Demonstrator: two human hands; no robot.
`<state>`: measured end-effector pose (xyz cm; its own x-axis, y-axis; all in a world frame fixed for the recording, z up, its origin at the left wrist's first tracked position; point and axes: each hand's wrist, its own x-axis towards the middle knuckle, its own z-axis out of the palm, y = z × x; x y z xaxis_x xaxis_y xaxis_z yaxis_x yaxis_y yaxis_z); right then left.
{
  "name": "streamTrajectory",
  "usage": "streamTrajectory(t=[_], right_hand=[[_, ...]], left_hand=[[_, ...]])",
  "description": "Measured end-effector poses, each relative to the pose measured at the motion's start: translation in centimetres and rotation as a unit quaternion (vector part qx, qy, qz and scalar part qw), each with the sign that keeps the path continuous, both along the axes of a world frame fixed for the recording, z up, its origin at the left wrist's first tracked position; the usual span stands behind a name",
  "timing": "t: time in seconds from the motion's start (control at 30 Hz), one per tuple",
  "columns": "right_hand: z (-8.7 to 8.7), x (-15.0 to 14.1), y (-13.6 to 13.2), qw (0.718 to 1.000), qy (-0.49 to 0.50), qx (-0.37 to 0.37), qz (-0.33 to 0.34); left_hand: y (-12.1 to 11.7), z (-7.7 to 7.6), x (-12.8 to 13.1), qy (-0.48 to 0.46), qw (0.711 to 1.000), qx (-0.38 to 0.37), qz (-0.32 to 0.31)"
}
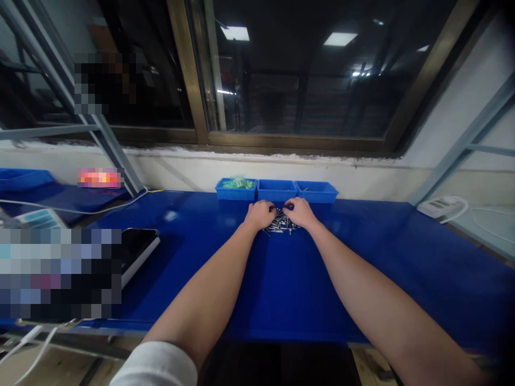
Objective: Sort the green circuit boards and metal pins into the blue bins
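Observation:
A loose pile of small, thin, shiny metal pieces (282, 222), like screws or rivets, lies on the blue tabletop (277, 284). My left hand (261, 214) rests at the pile's left side with its fingers curled and thumb turned inward. Opposite it, my right hand (301, 212) is at the upper right of the pile, fingers bent towards the thumb. Both hands touch or nearly touch the metal pieces. Whatever lies between the fingertips is too small and partly hidden to make out.
Behind my hands stand three joined blue bins: the left bin (236, 194) holds green-tinted bags, the middle bin (277, 196) shows no clear contents, the right bin (317, 197) has small metal bits. A phone-like device (140, 249) is at left, a power strip (441, 206) at right.

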<state>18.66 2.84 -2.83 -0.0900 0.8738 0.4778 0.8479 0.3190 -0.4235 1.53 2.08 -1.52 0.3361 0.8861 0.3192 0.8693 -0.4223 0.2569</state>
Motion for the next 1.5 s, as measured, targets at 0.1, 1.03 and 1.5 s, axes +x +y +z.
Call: streamTrajectory(t=[0.1, 1.03, 1.5], right_hand=[[-0.2, 0.1, 0.2, 1.0, -0.005, 0.004, -0.017], [0.6, -0.4, -0.4, 0.994, 0.087, 0.003, 0.071], [0.4, -0.4, -0.1, 0.963, 0.225, -0.033, 0.146]], left_hand=[[0.1, 0.0, 0.0, -0.003, 1.0, 0.004, -0.001], [-0.4, 0.2, 0.0, -0.037, 0.999, 0.004, -0.013], [-0.6, 0.5, -0.1, -0.033, 0.997, -0.002, -0.069]])
